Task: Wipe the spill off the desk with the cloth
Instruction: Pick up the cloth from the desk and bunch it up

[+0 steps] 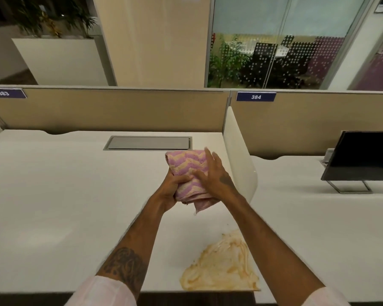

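Observation:
A folded pink and cream zigzag cloth [187,173] is held up above the white desk [53,206], near its right divider. My left hand [171,188] grips the cloth's lower left side with curled fingers. My right hand [215,175] lies flat against the cloth's right side, fingers stretched out. A loose corner of the cloth hangs below both hands. An orange-yellow smeared spill [221,268] spreads over the desk's near right corner, reaching the front edge, well below and nearer than the cloth.
A grey cable hatch [148,142] is set into the desk at the back. A white curved divider [239,155] bounds the desk on the right. A black monitor [363,157] stands on the neighbouring desk. Tan partition panels run along the back.

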Demonstrator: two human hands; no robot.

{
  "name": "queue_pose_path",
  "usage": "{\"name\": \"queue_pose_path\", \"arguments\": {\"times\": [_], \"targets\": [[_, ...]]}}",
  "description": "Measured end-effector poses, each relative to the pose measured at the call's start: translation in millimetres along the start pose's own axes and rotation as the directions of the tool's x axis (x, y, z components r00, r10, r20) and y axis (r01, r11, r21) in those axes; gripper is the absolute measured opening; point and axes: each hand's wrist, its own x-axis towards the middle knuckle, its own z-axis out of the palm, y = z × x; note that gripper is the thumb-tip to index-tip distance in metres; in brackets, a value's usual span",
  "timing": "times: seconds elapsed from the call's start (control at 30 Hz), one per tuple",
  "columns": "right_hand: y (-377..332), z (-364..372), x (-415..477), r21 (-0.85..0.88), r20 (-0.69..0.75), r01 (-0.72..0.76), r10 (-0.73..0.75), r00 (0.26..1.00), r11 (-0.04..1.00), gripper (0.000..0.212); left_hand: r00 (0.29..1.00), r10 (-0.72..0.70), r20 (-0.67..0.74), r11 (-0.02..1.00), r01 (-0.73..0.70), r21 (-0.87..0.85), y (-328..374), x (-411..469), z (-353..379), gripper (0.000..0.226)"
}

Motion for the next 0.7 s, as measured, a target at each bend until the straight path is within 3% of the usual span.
{"name": "queue_pose_path", "arguments": {"times": [0.1,0.2,0.33,0.5,0.6,0.7], "targets": [[-16,13,-37,-0.246,-0.017,0.144,-0.153,0.988,0.958,0.07,0.998,0.01,0.066,1.0,-0.008,-0.029,-13,-27,1,0.05],[-23,23,-69,-0.286,0.033,0.153,-0.15,0.988,0.946,0.063,0.999,-0.026,0.047,0.994,0.031,-0.107,-26,-53,3,0.041],[-21,32,-100,-0.169,0.024,0.039,-0.035,0.999,0.985,0.072,0.994,-0.097,0.041,0.972,0.103,-0.213,-39,-80,4,0.041],[-9,43,-115,0.012,0.021,-0.154,0.154,0.988,0.988,0.087,0.965,-0.14,0.223,0.947,0.197,-0.255,-46,-88,16,0.077],[13,40,-117,0.214,-0.026,-0.104,0.113,0.993,0.971,0.073,0.925,-0.185,0.332,0.927,0.277,-0.252,-56,-83,17,0.083],[40,34,-113,0.442,-0.005,-0.15,0.169,0.986,0.884,0.052,0.909,-0.289,0.299,0.952,0.305,-0.007,-60,-74,16,0.084]]}}
